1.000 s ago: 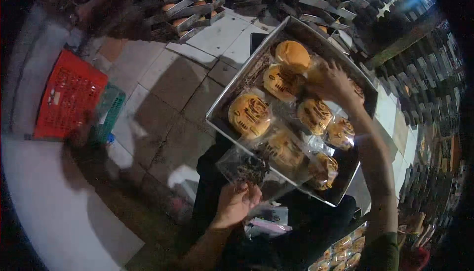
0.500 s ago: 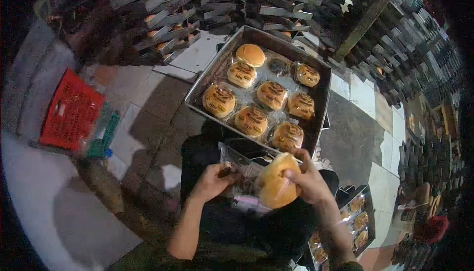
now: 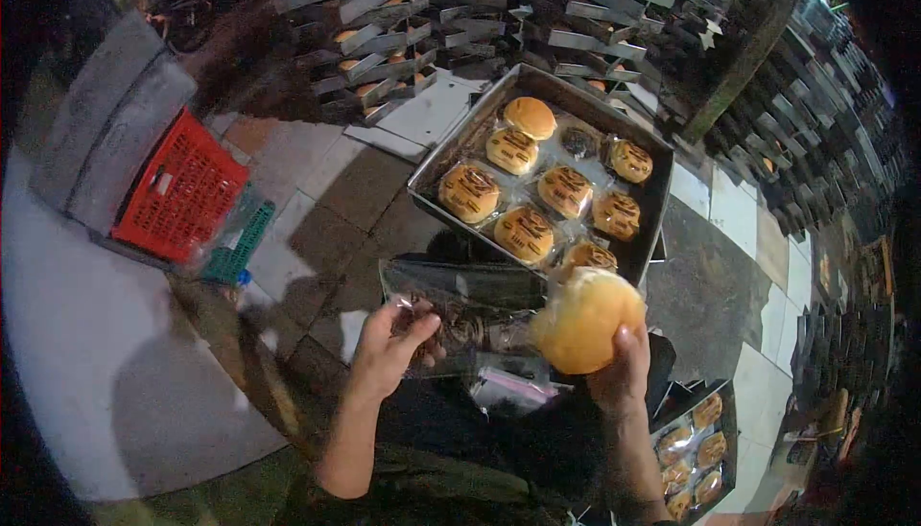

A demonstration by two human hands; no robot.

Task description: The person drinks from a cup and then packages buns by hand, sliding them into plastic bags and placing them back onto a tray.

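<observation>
My right hand is wrapped round a plain golden bun, slightly blurred, just in front of the tray's near edge. My left hand pinches a clear plastic bag with dark print, which stretches across toward the bun. Whether the bun's left edge is inside the bag I cannot tell. Beyond both hands is a large metal tray holding several wrapped buns with dark printing and one plain-topped bun at its far left. Below the bag lies a clear packet with a pink strip.
A red crate and a green crate stand at the left. A second tray of wrapped buns is at the lower right. Stacked metal trays line the back and right, with a post among them.
The bun has turned and moved right and up in my right hand. My left hand is farther from it, and the bag is spread wider. The whole view has shifted.
</observation>
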